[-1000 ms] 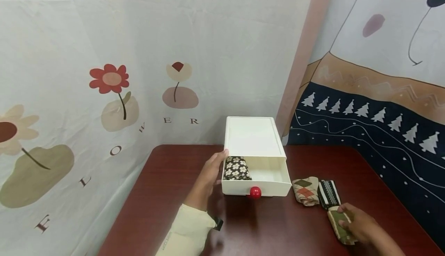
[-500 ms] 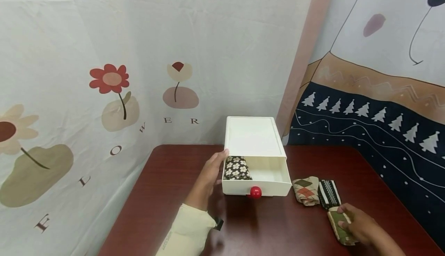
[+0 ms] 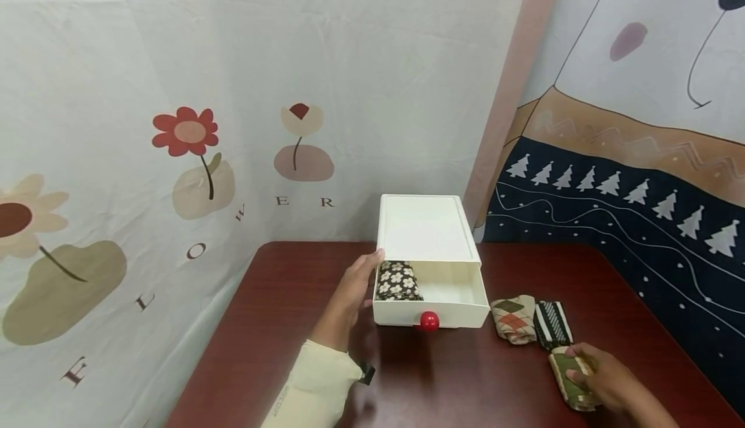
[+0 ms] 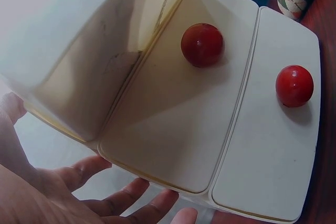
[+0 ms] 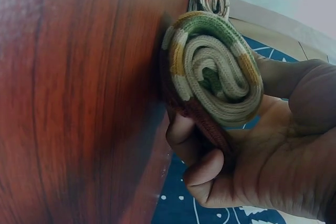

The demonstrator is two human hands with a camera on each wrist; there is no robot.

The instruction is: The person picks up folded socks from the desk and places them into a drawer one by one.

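Observation:
A white drawer unit [image 3: 427,227] stands at the table's back with its top drawer [image 3: 384,315] pulled out. Inside that drawer, against the left wall, lies a folded black sock with cream flowers [image 3: 398,281]. My left hand [image 3: 351,289] rests against the unit's left side; in the left wrist view its fingers [image 4: 123,198] extend along the side, fairly straight. At the right, my right hand [image 3: 608,376] grips a rolled green and cream sock [image 3: 563,370] between thumb and fingers. The right wrist view shows the coiled end of this rolled sock [image 5: 220,77] close to the tabletop.
A beige argyle sock roll [image 3: 514,319] and a black-and-white striped sock roll [image 3: 553,324] lie right of the drawer, beside each other. The drawer has a red knob [image 3: 429,321]. Lower drawers show red knobs [image 4: 294,86] too. Printed cloth [image 3: 361,92] hangs behind the dark red table [image 3: 291,273].
Both hands, the drawer and the socks stay practically in place. The head view has shifted only very slightly.

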